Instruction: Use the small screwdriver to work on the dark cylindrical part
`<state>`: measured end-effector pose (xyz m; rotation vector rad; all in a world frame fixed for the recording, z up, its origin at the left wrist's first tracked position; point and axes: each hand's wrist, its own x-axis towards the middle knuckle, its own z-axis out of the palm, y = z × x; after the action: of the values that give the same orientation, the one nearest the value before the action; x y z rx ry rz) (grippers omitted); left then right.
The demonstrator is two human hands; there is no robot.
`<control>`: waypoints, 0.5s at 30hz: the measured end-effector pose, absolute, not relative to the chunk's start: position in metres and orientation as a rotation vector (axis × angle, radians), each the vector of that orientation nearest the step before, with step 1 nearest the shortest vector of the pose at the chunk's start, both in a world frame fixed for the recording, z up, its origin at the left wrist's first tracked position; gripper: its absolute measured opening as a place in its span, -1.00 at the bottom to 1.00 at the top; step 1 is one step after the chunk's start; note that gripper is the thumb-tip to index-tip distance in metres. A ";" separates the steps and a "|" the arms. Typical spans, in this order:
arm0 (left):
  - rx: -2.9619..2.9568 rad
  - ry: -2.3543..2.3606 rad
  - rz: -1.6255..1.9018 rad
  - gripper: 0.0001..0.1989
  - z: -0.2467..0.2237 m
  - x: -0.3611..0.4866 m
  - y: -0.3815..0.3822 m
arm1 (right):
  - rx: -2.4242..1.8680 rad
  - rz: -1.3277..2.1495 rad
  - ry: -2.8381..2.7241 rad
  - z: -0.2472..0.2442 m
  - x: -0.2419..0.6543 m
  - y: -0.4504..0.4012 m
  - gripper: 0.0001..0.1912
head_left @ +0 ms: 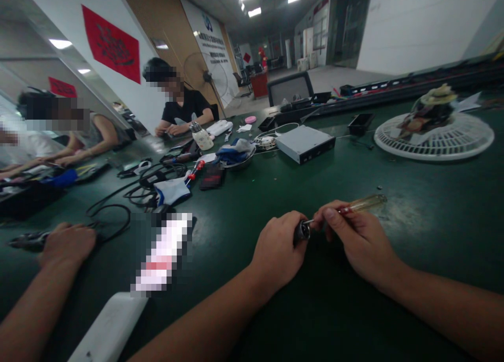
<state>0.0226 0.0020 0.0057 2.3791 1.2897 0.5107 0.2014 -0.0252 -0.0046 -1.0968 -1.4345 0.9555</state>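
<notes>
My left hand (277,249) is wrapped round a small dark cylindrical part (302,231), its open end facing right. In my right hand (360,241) is a screwdriver (364,203) with a clear yellowish handle, pinched near the base of its shaft. The handle points up and to the right, and the thin shaft reaches left to the end of the dark part. Whether the tip touches inside it cannot be made out. A tiny dark piece (379,187) lies on the green table (252,204) beyond the screwdriver.
At the back right lies a white fan grille (433,136) with a motor on it. A grey metal box (305,143), cloths and cables (145,186) lie across the middle and left. Another person's hand (69,245) rests at the left, near a blurred screen (165,254). People sit opposite.
</notes>
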 end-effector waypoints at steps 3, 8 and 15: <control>2.389 1.270 0.517 -0.87 0.006 0.023 0.002 | -1.106 0.939 -1.450 -0.004 0.201 -0.025 -0.65; 2.392 1.277 0.582 -0.86 0.007 0.023 0.001 | -1.110 0.882 -1.516 -0.002 0.200 -0.025 -0.64; 2.398 1.305 0.548 -0.84 0.005 0.022 0.002 | -1.073 0.977 -1.494 -0.003 0.203 -0.027 -0.64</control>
<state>0.0224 0.0020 0.0051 2.3982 1.3048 0.5479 0.2027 -0.0272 -0.0033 -1.0728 -1.4942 0.9773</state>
